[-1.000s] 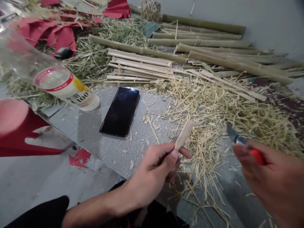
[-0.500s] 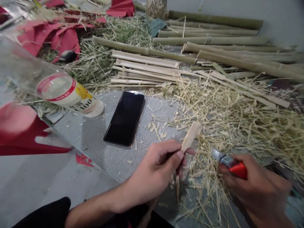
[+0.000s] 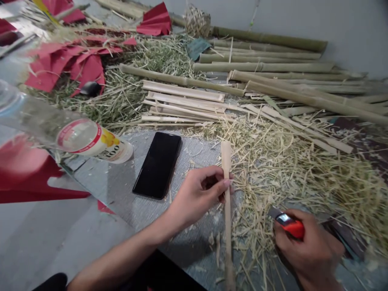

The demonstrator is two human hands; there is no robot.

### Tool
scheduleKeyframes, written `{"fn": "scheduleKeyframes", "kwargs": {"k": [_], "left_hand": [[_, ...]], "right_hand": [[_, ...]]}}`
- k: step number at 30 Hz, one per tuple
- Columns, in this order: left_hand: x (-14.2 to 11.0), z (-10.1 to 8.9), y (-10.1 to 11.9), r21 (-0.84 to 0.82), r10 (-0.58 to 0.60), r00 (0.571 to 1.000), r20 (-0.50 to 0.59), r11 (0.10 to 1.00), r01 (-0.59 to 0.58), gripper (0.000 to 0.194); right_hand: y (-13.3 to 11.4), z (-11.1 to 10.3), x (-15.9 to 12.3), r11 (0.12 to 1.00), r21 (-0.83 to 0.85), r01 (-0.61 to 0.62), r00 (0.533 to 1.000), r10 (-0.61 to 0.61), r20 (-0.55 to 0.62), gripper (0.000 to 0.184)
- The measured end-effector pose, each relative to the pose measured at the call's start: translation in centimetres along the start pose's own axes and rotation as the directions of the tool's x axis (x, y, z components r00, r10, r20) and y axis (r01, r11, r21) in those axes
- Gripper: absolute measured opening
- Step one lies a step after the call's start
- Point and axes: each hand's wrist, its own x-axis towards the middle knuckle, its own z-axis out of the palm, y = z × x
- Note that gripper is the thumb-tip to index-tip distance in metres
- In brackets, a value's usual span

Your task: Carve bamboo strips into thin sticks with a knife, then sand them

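- Two bare hands are seen above a grey, shaving-strewn surface (image 3: 121,184), well apart from each other
- One pale bamboo strip (image 3: 228,238) is pinched narrowly between the thumb and fingers of the left hand (image 3: 201,190); its broad, flat end is pointed away from the body, and its narrower length is run down to the bottom edge of the view
- A utility knife (image 3: 292,227) with a red handle is gripped in the closed right hand (image 3: 312,246), to the right of the strip, its blade turned toward the strip but held apart from it
- Loose shavings (image 3: 266,173) are spread between the hands and beyond them
- A black phone (image 3: 157,165) is laid flat to the left of the left hand, near a clear bottle (image 3: 87,139) with a red and white label, tilted in the view
- Split bamboo pieces (image 3: 184,101) are laid side by side beyond the phone, with round bamboo poles (image 3: 273,66) placed behind and to their right
- Folded red paper (image 3: 51,66) is scattered over greener shavings at the far left, and a woven object (image 3: 197,22) is set near the poles
- Whether the surface is touched by the strip cannot be told
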Motion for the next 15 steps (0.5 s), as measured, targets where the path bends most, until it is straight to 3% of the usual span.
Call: {"fn": "scheduleKeyframes", "kwargs": {"k": [4, 10, 12, 15], "left_hand": [[0.1, 0.1, -0.4, 0.071, 0.013, 1.000, 0.016, 0.997, -0.014, 0.011], [0.1, 0.9, -1.3, 0.317, 0.062, 0.997, 0.035, 0.946, -0.070, 0.014], [0.7, 1.8, -1.1, 0.375, 0.083, 0.992, 0.100, 0.920, -0.115, 0.013], [2.5, 4.2, -0.4, 0.394, 0.105, 0.954, 0.282, 0.893, -0.215, 0.010]], "right_hand": [[-0.5, -0.1, 0.3, 0.998, -0.010, -0.069, 0.997, 0.069, 0.032, 0.025], [-1.9, -0.7, 0.8, 0.993, 0.003, -0.114, 0.993, 0.114, 0.009, 0.019], [-2.4, -1.3, 0.9, 0.992, 0.038, -0.123, 0.992, 0.124, -0.005, 0.019], [-2.3, -2.5, 0.6, 0.988, 0.078, -0.134, 0.989, 0.138, -0.055, 0.022]]}}
